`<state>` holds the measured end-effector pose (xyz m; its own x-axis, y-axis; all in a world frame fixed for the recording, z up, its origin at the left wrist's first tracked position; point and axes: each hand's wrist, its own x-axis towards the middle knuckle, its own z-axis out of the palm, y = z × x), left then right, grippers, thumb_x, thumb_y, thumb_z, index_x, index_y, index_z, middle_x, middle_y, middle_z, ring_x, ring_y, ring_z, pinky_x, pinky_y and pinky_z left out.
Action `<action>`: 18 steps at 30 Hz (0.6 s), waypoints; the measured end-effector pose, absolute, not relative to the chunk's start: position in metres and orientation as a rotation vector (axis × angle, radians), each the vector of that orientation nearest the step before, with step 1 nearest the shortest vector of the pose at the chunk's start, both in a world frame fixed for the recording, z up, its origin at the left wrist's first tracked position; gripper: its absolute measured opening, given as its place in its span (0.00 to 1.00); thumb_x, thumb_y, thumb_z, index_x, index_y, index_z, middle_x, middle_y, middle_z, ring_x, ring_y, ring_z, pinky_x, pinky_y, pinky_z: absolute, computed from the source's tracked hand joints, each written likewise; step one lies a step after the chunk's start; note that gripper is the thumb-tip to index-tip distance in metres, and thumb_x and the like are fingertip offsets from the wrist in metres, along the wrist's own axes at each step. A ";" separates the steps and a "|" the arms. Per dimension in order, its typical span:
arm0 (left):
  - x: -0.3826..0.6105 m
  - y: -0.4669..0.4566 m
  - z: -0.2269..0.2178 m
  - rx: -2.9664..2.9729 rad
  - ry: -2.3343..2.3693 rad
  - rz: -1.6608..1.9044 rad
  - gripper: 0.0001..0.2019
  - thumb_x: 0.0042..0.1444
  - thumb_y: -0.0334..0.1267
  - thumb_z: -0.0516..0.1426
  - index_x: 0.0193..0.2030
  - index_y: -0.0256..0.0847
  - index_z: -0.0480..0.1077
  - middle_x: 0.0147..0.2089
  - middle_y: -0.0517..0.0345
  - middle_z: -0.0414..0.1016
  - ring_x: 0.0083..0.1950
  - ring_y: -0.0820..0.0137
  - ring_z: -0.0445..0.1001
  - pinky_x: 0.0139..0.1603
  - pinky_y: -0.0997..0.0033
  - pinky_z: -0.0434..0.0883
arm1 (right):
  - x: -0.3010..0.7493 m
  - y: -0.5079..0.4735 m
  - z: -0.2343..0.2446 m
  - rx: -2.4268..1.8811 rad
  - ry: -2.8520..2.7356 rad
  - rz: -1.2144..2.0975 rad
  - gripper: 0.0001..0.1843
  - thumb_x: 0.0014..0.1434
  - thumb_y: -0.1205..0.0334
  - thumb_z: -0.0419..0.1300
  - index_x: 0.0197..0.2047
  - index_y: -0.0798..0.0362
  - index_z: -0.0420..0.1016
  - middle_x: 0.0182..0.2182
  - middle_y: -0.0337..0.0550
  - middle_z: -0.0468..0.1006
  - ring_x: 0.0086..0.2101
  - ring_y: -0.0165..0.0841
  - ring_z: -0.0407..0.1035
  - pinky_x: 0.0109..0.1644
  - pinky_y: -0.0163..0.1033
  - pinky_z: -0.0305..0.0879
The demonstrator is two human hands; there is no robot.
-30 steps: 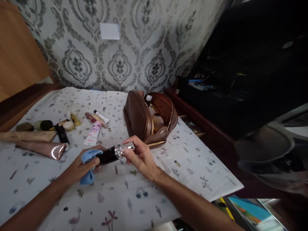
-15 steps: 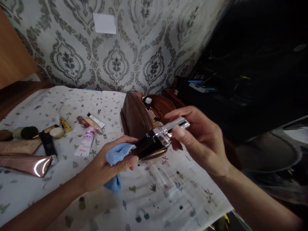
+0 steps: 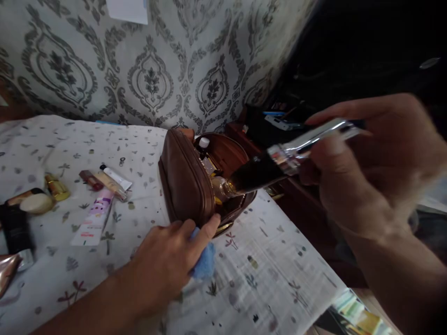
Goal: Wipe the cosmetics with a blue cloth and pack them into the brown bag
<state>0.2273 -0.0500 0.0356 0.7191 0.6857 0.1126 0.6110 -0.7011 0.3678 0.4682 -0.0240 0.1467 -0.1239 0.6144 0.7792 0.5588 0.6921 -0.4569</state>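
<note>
My right hand (image 3: 370, 163) is raised close to the camera and grips the silver end of a black and silver cosmetic tube (image 3: 279, 164), whose dark end points down at the open brown pouch (image 3: 186, 184). The hand and the tube are smeared by motion. My left hand (image 3: 167, 260) rests on the tablecloth just in front of the pouch, fingers closed over a blue cloth (image 3: 205, 260). Inside the pouch I see a white-capped bottle (image 3: 203, 145) and other small items.
Several cosmetics lie on the patterned tablecloth (image 3: 275, 274) at the left: a pink and white tube (image 3: 93, 217), a gold lipstick (image 3: 56, 187), slim tubes (image 3: 110, 179). Patterned wallpaper (image 3: 150, 74) stands behind. A dark shelf unit (image 3: 349, 70) fills the right, with books (image 3: 352, 311) below the table edge.
My right hand has lifted the tube up and to the right, out of my left hand, tilting its dark end toward the pouch. My left hand has dropped to the table with the cloth.
</note>
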 end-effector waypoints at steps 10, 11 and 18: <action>0.238 -0.054 0.023 2.615 0.936 0.172 0.51 0.44 0.25 0.55 0.76 0.55 0.43 0.42 0.53 0.78 0.36 0.59 0.78 0.31 0.66 0.74 | 0.474 0.004 0.142 -1.125 -2.335 0.132 0.11 0.65 0.49 0.61 0.42 0.46 0.75 0.22 0.32 0.71 0.21 0.26 0.62 0.26 0.36 0.56; 0.237 -0.054 0.021 2.618 0.929 0.187 0.52 0.44 0.25 0.55 0.76 0.56 0.44 0.41 0.53 0.78 0.35 0.60 0.77 0.30 0.66 0.73 | 0.474 0.006 0.141 -1.155 -2.333 0.195 0.12 0.63 0.47 0.63 0.41 0.46 0.75 0.21 0.32 0.71 0.21 0.26 0.62 0.26 0.36 0.55; 0.234 -0.056 0.013 2.666 0.943 0.215 0.55 0.42 0.24 0.54 0.77 0.57 0.38 0.40 0.56 0.78 0.33 0.62 0.78 0.30 0.69 0.73 | 0.472 0.008 0.132 -1.269 -2.321 0.332 0.16 0.59 0.44 0.66 0.35 0.49 0.75 0.20 0.32 0.70 0.20 0.25 0.60 0.26 0.35 0.49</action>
<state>0.2337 -0.0558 0.0128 0.7729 0.6333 0.0396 0.5876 -0.7379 0.3320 0.4722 0.0082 0.1324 -0.4607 0.8400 0.2866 0.7258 0.5424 -0.4231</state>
